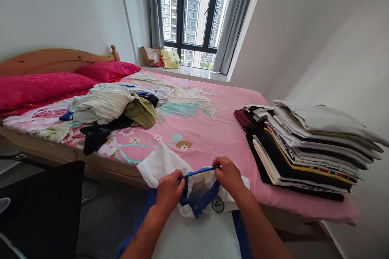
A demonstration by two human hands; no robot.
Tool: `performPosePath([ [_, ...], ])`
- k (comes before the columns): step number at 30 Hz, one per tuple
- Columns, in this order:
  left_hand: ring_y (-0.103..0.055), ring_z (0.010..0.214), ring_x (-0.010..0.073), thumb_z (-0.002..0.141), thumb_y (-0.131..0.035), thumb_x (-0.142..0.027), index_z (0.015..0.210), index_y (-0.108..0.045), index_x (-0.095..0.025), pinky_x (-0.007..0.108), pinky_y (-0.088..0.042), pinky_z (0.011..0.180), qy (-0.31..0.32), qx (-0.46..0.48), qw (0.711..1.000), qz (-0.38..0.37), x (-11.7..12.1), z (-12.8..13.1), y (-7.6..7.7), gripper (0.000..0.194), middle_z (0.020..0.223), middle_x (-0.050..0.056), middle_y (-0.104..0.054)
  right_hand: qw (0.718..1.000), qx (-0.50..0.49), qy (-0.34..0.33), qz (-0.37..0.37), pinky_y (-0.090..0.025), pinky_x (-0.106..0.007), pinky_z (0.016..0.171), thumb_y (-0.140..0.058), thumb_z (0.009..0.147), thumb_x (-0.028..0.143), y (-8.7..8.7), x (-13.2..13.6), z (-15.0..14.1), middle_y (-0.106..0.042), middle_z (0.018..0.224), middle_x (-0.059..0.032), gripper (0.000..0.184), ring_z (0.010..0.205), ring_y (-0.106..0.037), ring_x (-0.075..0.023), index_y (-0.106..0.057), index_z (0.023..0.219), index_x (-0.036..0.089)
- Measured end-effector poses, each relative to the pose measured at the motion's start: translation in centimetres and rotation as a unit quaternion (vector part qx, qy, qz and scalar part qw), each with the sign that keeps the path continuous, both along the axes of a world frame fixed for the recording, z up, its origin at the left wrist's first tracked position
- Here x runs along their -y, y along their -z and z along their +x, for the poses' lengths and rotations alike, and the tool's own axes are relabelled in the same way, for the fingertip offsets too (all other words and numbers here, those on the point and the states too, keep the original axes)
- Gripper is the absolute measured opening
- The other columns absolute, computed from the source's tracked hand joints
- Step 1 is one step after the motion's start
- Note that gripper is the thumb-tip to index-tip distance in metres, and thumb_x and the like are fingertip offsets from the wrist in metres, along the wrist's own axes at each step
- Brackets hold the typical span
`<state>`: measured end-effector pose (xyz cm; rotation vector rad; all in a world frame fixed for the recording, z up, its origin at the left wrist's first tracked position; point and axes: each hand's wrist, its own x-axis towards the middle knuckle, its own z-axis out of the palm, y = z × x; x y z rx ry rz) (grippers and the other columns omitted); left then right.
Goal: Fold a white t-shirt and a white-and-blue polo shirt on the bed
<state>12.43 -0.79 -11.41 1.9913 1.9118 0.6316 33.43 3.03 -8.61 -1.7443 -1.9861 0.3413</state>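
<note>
A white polo shirt (194, 232) with a blue collar and a round dark badge hangs in front of me over the bed's edge. My left hand (170, 188) pinches the left end of the collar, and my right hand (227, 176) grips its right end. Between them the collar edge is stretched, with the neck opening facing me. One white sleeve spreads onto the bed at the left. The lower part of the shirt runs out of view at the bottom.
A pink flowered bed (206, 137) fills the middle. Rumpled clothes (103, 103) lie at its left, near red pillows (106, 71). A tall stack of folded clothes (304, 149) stands at its right. A black chair-like object (42, 206) is at lower left. Bags (170, 59) rest by the window.
</note>
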Motion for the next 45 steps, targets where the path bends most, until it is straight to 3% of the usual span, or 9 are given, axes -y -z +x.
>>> performPosePath([
  [6,-0.055,0.074,0.0151,0.085,-0.045,-0.033,0.081,-0.058,-0.023,0.027,-0.039,0.071,0.102,0.122,0.985,0.064,-0.1,1.2,-3.4,0.016,0.072,-0.001,-0.061,0.986,0.037,-0.124,0.102,-0.035,-0.037,0.093,-0.052,0.073,0.008,-2.6,3.7,-0.8,-0.062,0.106,-0.0061,0.04,0.103,-0.052,-0.0224,-0.058,0.109,0.024],
  [11,-0.056,0.093,0.0185,0.076,-0.059,-0.036,0.101,-0.058,-0.022,0.031,-0.043,0.083,0.085,0.268,0.957,0.066,0.3,2.5,-3.3,0.028,0.097,0.004,-0.063,0.985,-0.088,-0.122,0.088,-0.043,-0.026,0.077,-0.037,0.089,0.017,-3.7,2.9,-1.8,-0.064,0.092,-0.0034,0.022,0.085,-0.059,-0.0154,-0.056,0.099,0.021],
  [16,-0.059,0.075,0.017,0.071,-0.061,-0.049,0.092,-0.063,-0.016,0.026,-0.045,0.065,0.018,0.475,0.869,-0.139,1.3,1.5,-1.5,0.039,0.079,0.003,-0.065,0.976,-0.176,-0.054,0.118,-0.043,-0.024,0.071,-0.038,0.09,0.025,-3.8,2.8,0.0,-0.064,0.089,-0.0025,0.02,0.081,-0.059,-0.0147,-0.056,0.098,0.02],
  [24,-0.05,0.059,0.0087,0.074,-0.062,-0.048,0.084,-0.061,-0.015,0.021,-0.042,0.058,0.024,0.666,0.718,-0.202,1.8,2.5,-1.2,0.034,0.067,-0.002,-0.057,0.972,-0.19,-0.036,0.132,-0.044,-0.026,0.076,-0.038,0.091,0.029,-3.6,2.3,0.0,-0.065,0.094,-0.0035,0.024,0.085,-0.059,-0.0159,-0.058,0.101,0.021],
  [29,-0.044,0.053,0.0082,0.072,-0.06,-0.054,0.086,-0.059,-0.017,0.02,-0.039,0.052,-0.093,0.499,0.86,-0.052,1.7,1.4,-0.2,0.04,0.062,-0.004,-0.05,0.972,-0.194,-0.013,0.134,-0.046,-0.026,0.075,-0.041,0.09,0.03,-3.5,1.8,0.5,-0.066,0.092,-0.0031,0.024,0.084,-0.061,-0.0159,-0.061,0.099,0.022],
  [33,-0.056,0.083,0.0174,0.068,-0.067,-0.041,0.111,-0.057,-0.021,0.031,-0.046,0.079,0.01,0.256,0.96,0.111,0.9,2.1,-2.8,0.048,0.093,0.004,-0.062,0.972,-0.179,-0.055,0.144,-0.046,-0.026,0.081,-0.044,0.089,0.027,-4.1,2.0,-0.8,-0.067,0.096,-0.0025,0.021,0.09,-0.062,-0.015,-0.062,0.1,0.022],
  [36,-0.058,0.094,0.0206,0.08,-0.052,-0.029,0.11,-0.063,-0.024,0.034,-0.044,0.087,0.086,0.167,0.977,0.1,-0.4,2.6,-5.2,0.032,0.1,0.004,-0.066,0.969,-0.143,-0.077,0.184,-0.046,-0.027,0.085,-0.047,0.089,0.028,-4.5,1.7,-1.2,-0.067,0.098,-0.0044,0.021,0.094,-0.062,-0.0158,-0.062,0.101,0.022],
  [40,-0.06,0.094,0.0193,0.085,-0.044,-0.031,0.116,-0.061,-0.023,0.031,-0.047,0.084,0.138,0.226,0.964,0.021,-1.9,0.0,-6.9,0.037,0.102,0.004,-0.067,0.98,-0.102,-0.086,0.149,-0.048,-0.027,0.079,-0.05,0.087,0.027,-4.2,1.5,0.4,-0.067,0.095,-0.0041,0.018,0.089,-0.062,-0.0162,-0.064,0.096,0.022],
  [45,-0.048,0.119,0.0207,0.081,-0.043,-0.019,0.129,-0.05,-0.024,0.038,-0.036,0.103,0.202,0.136,0.969,0.045,-4.8,-4.8,-4.8,0.049,0.127,0.006,-0.056,0.983,-0.1,-0.135,0.068,-0.047,-0.027,0.077,-0.049,0.083,0.019,-3.7,3.1,1.4,-0.067,0.093,-0.0023,0.019,0.087,-0.062,-0.0158,-0.064,0.095,0.023],
])
